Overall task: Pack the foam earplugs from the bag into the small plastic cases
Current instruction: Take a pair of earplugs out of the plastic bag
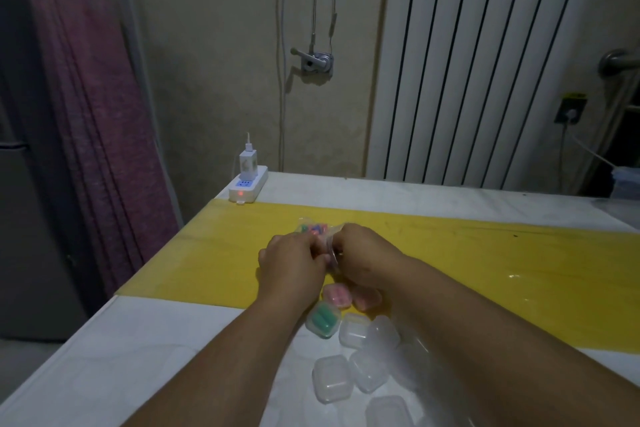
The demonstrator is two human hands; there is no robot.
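Note:
A clear plastic bag [313, 229] holding coloured foam earplugs lies on the yellow mat [214, 253]. My left hand [292, 262] and my right hand [362, 253] meet at the bag's near end, and both pinch its plastic. Close behind my wrists sit three filled cases: a green one [323, 319], a pink one [336, 295] and an orange-pink one [367, 298]. Several clear empty cases [330, 378] lie nearer me on the white tabletop, partly hidden by my right forearm.
A white power strip [247, 189] with a charger plugged in stands at the table's far left corner. The table's left edge drops off beside a purple curtain [90, 114]. A white radiator [485, 62] lines the wall behind.

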